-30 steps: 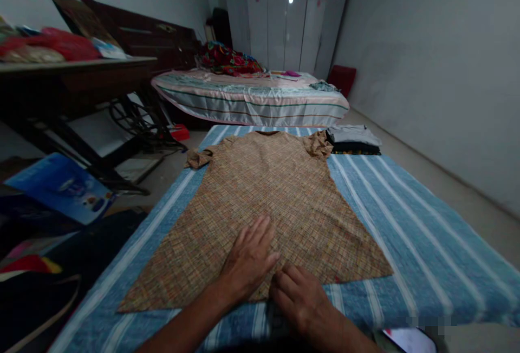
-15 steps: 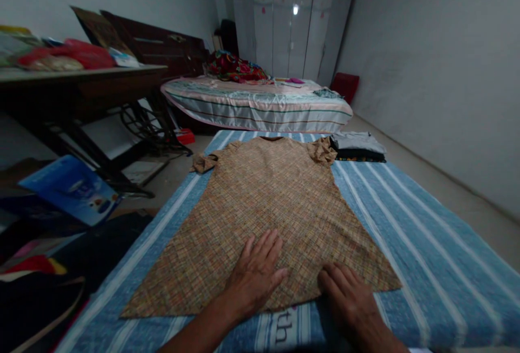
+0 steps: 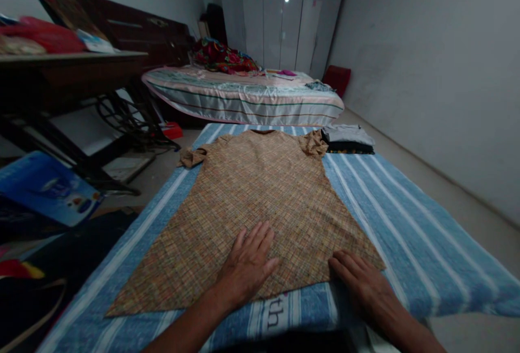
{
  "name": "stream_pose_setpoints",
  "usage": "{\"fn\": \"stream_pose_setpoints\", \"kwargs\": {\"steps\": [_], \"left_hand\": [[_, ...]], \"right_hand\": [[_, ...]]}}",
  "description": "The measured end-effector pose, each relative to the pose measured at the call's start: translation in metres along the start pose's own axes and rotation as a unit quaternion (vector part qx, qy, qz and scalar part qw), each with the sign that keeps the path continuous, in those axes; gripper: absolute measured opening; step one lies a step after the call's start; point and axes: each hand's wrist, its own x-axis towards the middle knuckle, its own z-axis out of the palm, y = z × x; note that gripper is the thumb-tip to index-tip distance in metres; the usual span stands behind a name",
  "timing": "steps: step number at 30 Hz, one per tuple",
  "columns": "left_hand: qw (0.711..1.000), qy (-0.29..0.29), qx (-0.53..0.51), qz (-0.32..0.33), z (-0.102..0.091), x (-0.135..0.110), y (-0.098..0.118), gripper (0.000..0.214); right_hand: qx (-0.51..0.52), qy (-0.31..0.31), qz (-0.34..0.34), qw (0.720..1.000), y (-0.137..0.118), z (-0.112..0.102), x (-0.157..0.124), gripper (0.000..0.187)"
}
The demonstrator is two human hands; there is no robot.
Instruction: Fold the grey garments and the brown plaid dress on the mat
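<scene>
A brown checked short-sleeved top (image 3: 260, 190) lies spread out, its neckline at the far end and its wide hem towards me. Flat on its lower middle rests my left hand (image 3: 248, 263), palm down with the fingers stretched out. My right hand (image 3: 361, 282) lies over the hem to the right, its fingers side by side on the cloth and its thumb out of sight. Under the top is a blue and white striped cover (image 3: 406, 234). Both sleeves are rumpled, the left one bent outward.
Folded clothes (image 3: 347, 139) are stacked by the right sleeve. Beyond stands a bed (image 3: 244, 101) with a red patterned bundle (image 3: 223, 56). On the left are a treadle table (image 3: 81, 60), a blue box (image 3: 46, 188) and dark cloth (image 3: 89, 239). A wall (image 3: 439, 71) runs along the right.
My right hand has slid right along the hem, its fingers now straighter. My left hand stays flat on the top. The whole view has shifted, so the scene sits further left and slightly higher.
</scene>
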Motion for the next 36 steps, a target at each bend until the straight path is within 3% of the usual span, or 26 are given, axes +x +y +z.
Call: {"fn": "stream_pose_setpoints", "kwargs": {"steps": [8,15,26,31,36], "left_hand": [[1.0,-0.003,-0.005,-0.007,-0.003,0.002,0.002,0.059],[1.0,-0.021,-0.013,-0.005,-0.008,0.001,0.003,0.059],[0.991,-0.108,-0.065,-0.037,-0.026,-0.003,0.009,0.07],[0.982,-0.155,-0.088,-0.056,-0.036,-0.004,0.014,0.076],[0.98,-0.166,-0.092,-0.056,-0.038,-0.004,0.015,0.077]], "right_hand": [[-0.06,-0.025,0.049,0.997,0.02,-0.01,0.005,0.032],[-0.095,-0.019,0.003,0.995,0.033,-0.016,-0.002,0.027],[-0.2,0.024,-0.099,0.975,0.047,0.008,-0.039,0.042],[-0.201,0.042,-0.089,0.975,0.046,0.009,-0.04,0.043],[-0.181,0.046,-0.09,0.978,0.045,0.009,-0.042,0.046]]}}
